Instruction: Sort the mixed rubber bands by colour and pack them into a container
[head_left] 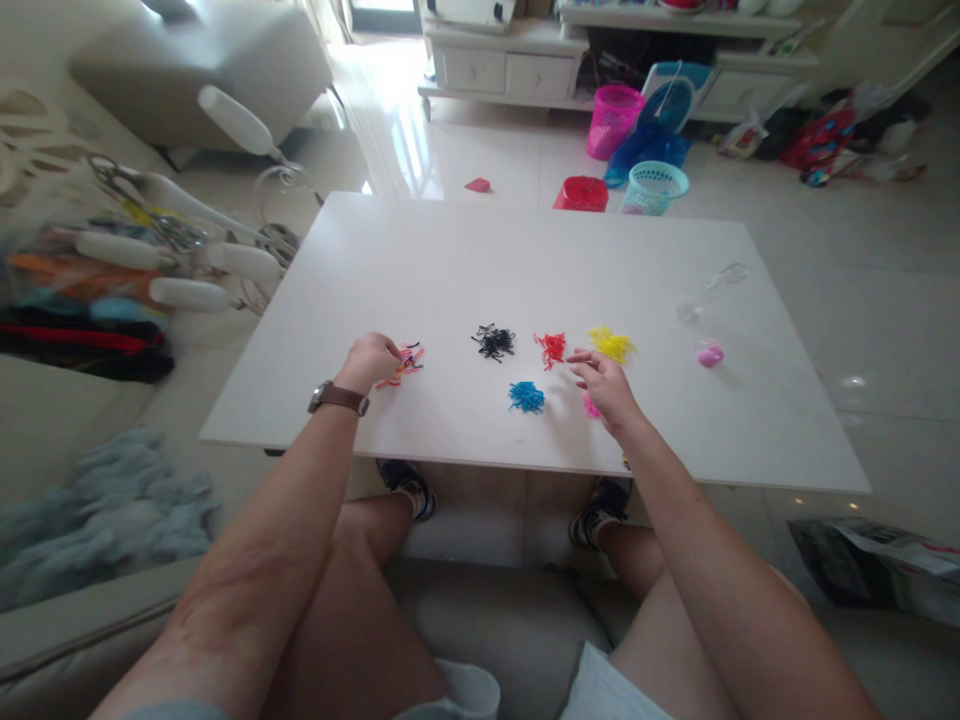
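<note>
Pink and black bits point(409, 363) lie by the left hand point(373, 360), fingers bunched; whether it holds any, I cannot tell. The right hand point(606, 386), fingers narrowly parted, grip unclear, is beside the red pile point(552, 349). Between both, blue pile point(527, 397) and black pile point(495, 343) sit on the table point(435, 260).

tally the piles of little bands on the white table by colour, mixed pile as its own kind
black pile: 1
red pile: 1
yellow pile: 1
blue pile: 1
pink pile, partly hidden by the right hand: 1
mixed-colour pile, at the left hand: 1
total: 6
</note>
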